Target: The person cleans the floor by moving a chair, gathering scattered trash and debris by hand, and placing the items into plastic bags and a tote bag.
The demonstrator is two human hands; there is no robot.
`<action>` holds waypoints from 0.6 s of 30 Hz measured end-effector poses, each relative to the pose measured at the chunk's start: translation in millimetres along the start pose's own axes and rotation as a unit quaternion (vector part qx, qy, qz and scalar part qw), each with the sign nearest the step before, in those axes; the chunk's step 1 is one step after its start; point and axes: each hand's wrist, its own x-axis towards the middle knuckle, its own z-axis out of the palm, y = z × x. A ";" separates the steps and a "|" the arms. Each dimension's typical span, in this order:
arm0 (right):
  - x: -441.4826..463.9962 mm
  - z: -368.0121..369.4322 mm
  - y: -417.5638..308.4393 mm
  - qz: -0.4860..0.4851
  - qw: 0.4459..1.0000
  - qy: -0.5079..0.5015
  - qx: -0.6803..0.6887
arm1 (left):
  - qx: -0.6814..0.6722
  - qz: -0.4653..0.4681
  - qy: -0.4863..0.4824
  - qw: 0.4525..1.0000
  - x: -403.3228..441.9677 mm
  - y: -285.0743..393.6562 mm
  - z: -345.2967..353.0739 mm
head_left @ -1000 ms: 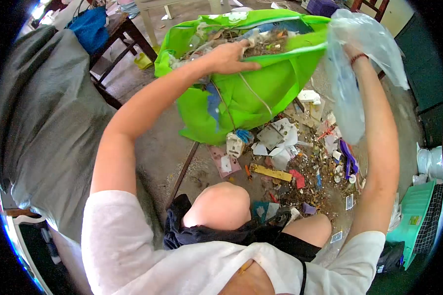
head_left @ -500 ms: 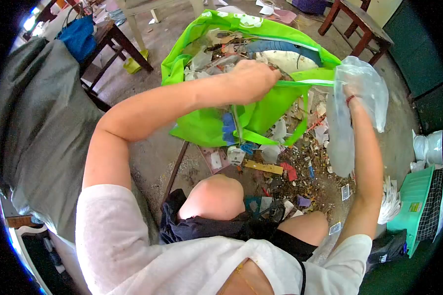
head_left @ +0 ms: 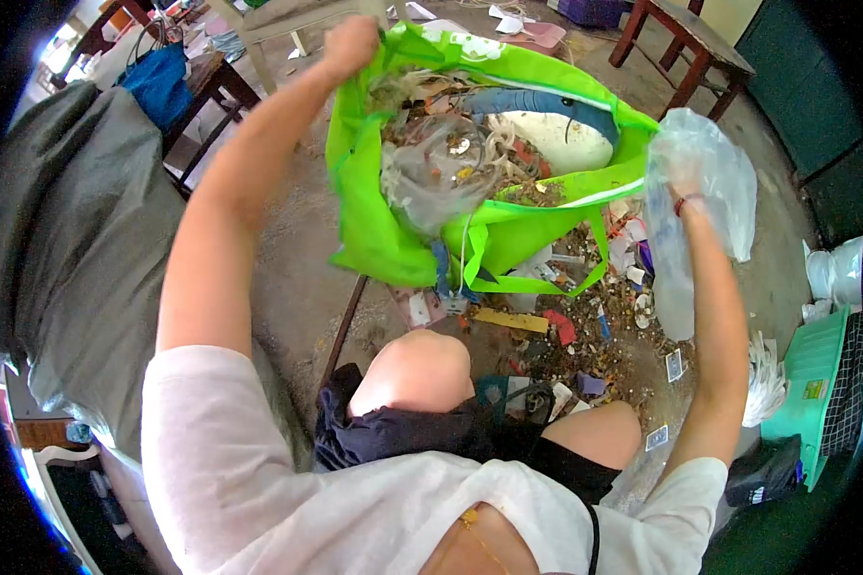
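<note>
A large bright green tote bag (head_left: 384,235) lies wide open on the floor, packed with rubbish, crumpled clear plastic (head_left: 441,168) and a blue-and-white object (head_left: 571,139). My left hand (head_left: 353,46) is closed at the bag's far left rim. A translucent plastic bag (head_left: 666,278) covers my right hand (head_left: 683,171), which is at the tote's right corner. Through the plastic its fingers look closed on the tote's edge, though they are blurred. Litter and dirt (head_left: 594,355) are strewn below the tote, with a yellow strip (head_left: 511,320) among them.
Grey cloth (head_left: 86,259) drapes over something at the left, near a stool with a blue bag (head_left: 153,84). A wooden chair (head_left: 690,53) stands at the back right. On the right are a teal crate (head_left: 807,393) and white bundles (head_left: 837,270). My knees border the litter.
My left hand has moved from over the tote's opening to its far left rim. The tote's opening has shifted, showing more clear plastic inside. My right hand has stayed nearly in place.
</note>
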 end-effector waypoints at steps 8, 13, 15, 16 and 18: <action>51.0 -76.7 -30.0 -0.005 0.970 0.243 0.024 | -0.013 -0.016 0.214 0.977 54.1 -75.1 -101.0; 43.8 -61.3 -23.9 0.023 0.978 0.199 0.055 | -0.172 -0.160 0.104 0.966 11.6 -76.6 -63.7; 30.7 -35.4 -21.9 0.033 0.983 0.170 0.060 | -0.093 -0.089 0.149 0.980 -16.4 -39.0 -64.1; 28.1 -26.2 -21.9 0.038 0.984 0.161 0.063 | -0.016 -0.016 0.199 0.980 -27.8 -14.4 -63.9; 25.7 -12.8 -22.0 0.045 0.986 0.147 0.069 | 0.098 0.048 0.230 0.967 -35.3 24.8 -61.6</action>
